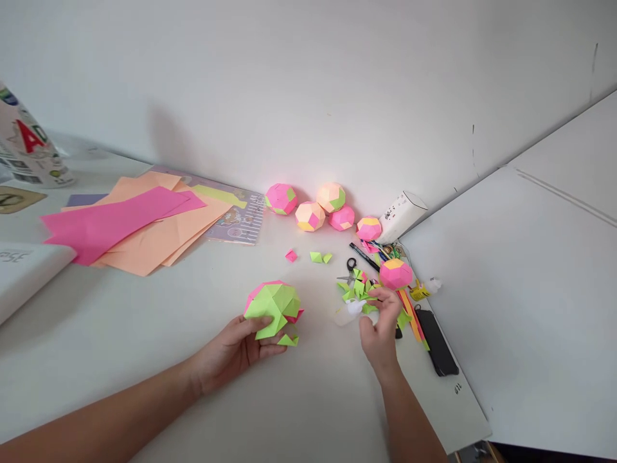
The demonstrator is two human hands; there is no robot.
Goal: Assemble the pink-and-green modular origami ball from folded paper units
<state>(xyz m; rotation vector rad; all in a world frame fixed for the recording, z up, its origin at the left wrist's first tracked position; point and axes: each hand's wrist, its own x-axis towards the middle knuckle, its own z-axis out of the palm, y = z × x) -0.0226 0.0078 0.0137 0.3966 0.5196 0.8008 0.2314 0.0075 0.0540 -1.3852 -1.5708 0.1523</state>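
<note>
My left hand (pixel 241 344) is closed on a partly built paper ball (pixel 274 305) of green and pink facets, holding it above the table. Its thumb presses on the green side, and a small green folded piece (pixel 289 340) sticks out by the fingertips. My right hand (pixel 384 325) is over the right side, thumb and fingers apart, with nothing visible between them. Beside its fingertips lie a heap of small green folded paper pieces (pixel 359 286) and a white-tipped translucent object (pixel 355 307), blurred. Black-handled scissors (pixel 351 264) are just beyond the heap.
Several finished paper balls (pixel 310 217) stand along the wall, one pink and yellow ball (pixel 396 274) nearer. Pink and peach paper sheets (pixel 139 222) lie at left. At right are a glue bottle (pixel 424 289), a black case (pixel 436 341), paper strips (pixel 414 318) and a white box (pixel 402 215).
</note>
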